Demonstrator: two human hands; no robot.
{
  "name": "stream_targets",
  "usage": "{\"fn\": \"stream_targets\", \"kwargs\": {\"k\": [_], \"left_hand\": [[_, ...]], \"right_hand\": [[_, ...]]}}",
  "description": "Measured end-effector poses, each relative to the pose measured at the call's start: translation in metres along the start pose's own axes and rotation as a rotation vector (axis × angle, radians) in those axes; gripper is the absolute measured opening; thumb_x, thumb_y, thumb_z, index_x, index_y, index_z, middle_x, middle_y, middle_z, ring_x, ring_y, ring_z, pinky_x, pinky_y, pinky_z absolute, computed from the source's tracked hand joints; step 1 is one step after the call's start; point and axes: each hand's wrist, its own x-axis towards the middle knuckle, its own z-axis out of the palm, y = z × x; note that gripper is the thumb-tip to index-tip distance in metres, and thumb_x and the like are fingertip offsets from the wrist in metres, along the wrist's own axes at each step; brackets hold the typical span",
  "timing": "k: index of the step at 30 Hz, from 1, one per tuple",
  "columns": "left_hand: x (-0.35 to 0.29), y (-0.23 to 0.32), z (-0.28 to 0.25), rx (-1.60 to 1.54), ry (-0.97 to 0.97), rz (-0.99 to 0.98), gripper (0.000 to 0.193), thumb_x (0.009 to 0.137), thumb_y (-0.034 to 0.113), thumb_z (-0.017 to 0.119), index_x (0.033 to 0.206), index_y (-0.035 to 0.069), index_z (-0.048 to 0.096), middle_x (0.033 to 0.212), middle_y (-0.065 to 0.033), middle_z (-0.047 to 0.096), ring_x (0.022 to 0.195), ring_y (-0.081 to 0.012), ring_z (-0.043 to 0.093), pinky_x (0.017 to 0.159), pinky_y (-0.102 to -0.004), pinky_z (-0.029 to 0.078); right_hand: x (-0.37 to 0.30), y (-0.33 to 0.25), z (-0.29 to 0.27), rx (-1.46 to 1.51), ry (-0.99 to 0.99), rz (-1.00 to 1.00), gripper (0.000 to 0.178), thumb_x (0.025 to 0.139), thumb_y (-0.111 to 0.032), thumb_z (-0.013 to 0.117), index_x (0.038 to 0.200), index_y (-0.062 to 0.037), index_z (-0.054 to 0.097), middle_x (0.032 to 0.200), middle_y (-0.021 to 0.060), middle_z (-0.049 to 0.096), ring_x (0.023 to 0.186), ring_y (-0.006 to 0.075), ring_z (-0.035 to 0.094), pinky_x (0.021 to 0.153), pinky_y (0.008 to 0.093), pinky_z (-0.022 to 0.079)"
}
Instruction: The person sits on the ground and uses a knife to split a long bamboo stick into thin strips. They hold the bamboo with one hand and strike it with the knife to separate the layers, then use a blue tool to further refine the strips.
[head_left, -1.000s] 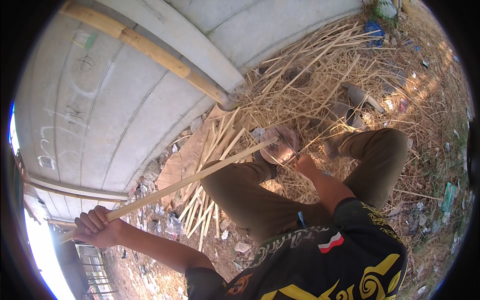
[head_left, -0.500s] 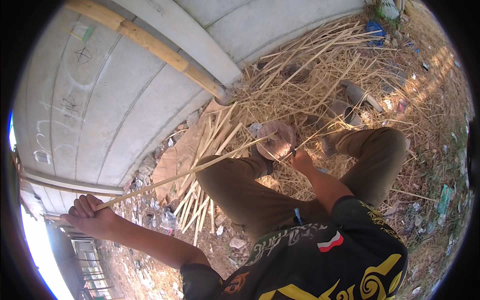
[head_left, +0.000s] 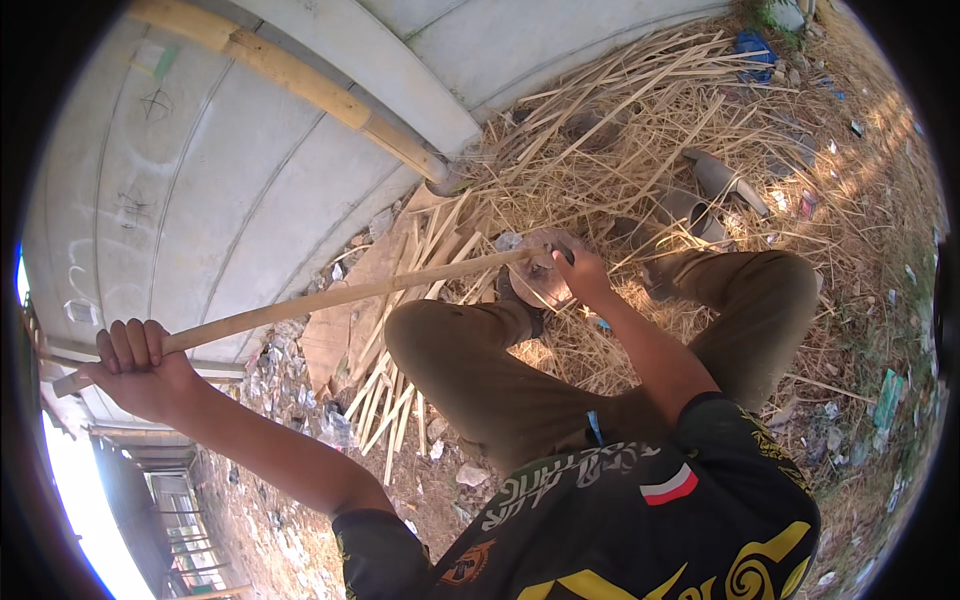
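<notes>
My left hand (head_left: 145,370) is closed around the near end of a long, pale bamboo strip (head_left: 350,292), out at the far left. The strip slants up across my knee, its far end over a round wooden block (head_left: 535,283) between my feet. There my right hand (head_left: 588,275) is closed around a dark-handled knife (head_left: 565,253), held right at the strip's end. Its blade can hardly be made out. Split bamboo strips (head_left: 425,260) lie in a bundle beside the block, partly on a brown flat sheet (head_left: 330,345).
A pale panelled wall (head_left: 270,190) with a leaning bamboo pole (head_left: 300,85) bounds the left and back. More strips and shavings (head_left: 620,130) cover the ground ahead. Grey curved pieces (head_left: 725,182) lie beyond my right foot, and a blue plastic bag (head_left: 755,55) sits farther back.
The strip has turned its broader face up and its far end has shifted over the block. My left hand has come slightly down and left; my right hand has moved up to the strip's end.
</notes>
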Motion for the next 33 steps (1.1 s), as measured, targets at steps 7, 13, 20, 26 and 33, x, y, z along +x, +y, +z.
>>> {"fn": "stream_targets", "kwargs": {"k": [7,13,20,26,33], "left_hand": [[0.052,-0.033,0.017,-0.025,0.002,-0.079,0.054,0.103,0.052,0.037,0.064,0.015,0.028,0.053,0.0033,0.017,0.044,-0.0092,0.012,0.039,-0.0239,0.015],[0.079,-0.040,0.008,-0.149,-0.222,-0.162,0.053,0.101,0.052,0.041,0.065,0.016,0.028,0.054,0.0039,0.018,0.046,-0.0088,0.011,0.040,-0.0239,0.013],[0.109,-0.057,0.018,-0.214,-0.385,-0.221,0.054,0.102,0.053,0.038,0.065,0.015,0.029,0.054,0.0030,0.020,0.046,-0.0094,0.014,0.042,-0.0250,0.017],[0.115,-0.082,0.061,-0.078,-0.284,-0.148,0.050,0.103,0.046,0.041,0.066,0.014,0.028,0.055,0.0019,0.019,0.047,-0.0100,0.012,0.043,-0.0251,0.017],[0.144,-0.083,0.055,-0.086,-0.351,-0.207,0.052,0.102,0.048,0.038,0.064,0.014,0.029,0.054,0.0022,0.020,0.046,-0.0096,0.014,0.043,-0.0250,0.017]], "right_hand": [[-0.028,0.046,0.016,0.013,-0.174,0.161,0.045,0.099,-0.040,0.051,0.102,0.0045,0.059,0.078,0.0193,0.065,0.072,0.0349,0.063,0.067,0.0439,0.048],[-0.022,0.007,0.009,-0.107,-0.280,0.135,0.044,0.098,-0.039,0.052,0.093,0.0034,0.060,0.070,0.0218,0.062,0.065,0.0383,0.062,0.061,0.0469,0.047],[-0.020,-0.020,-0.009,-0.012,-0.079,0.020,0.043,0.098,-0.039,0.052,0.094,0.0033,0.060,0.080,0.0241,0.063,0.074,0.0439,0.062,0.066,0.0496,0.048],[-0.020,0.030,0.004,-0.181,-0.258,0.275,0.048,0.096,-0.042,0.055,0.084,0.0029,0.065,0.076,0.0237,0.064,0.070,0.0408,0.063,0.063,0.0483,0.048],[-0.006,-0.053,-0.009,0.211,0.061,0.020,0.052,0.098,-0.043,0.052,0.074,0.0027,0.057,0.065,0.0211,0.056,0.064,0.0381,0.059,0.061,0.0491,0.045]]}}
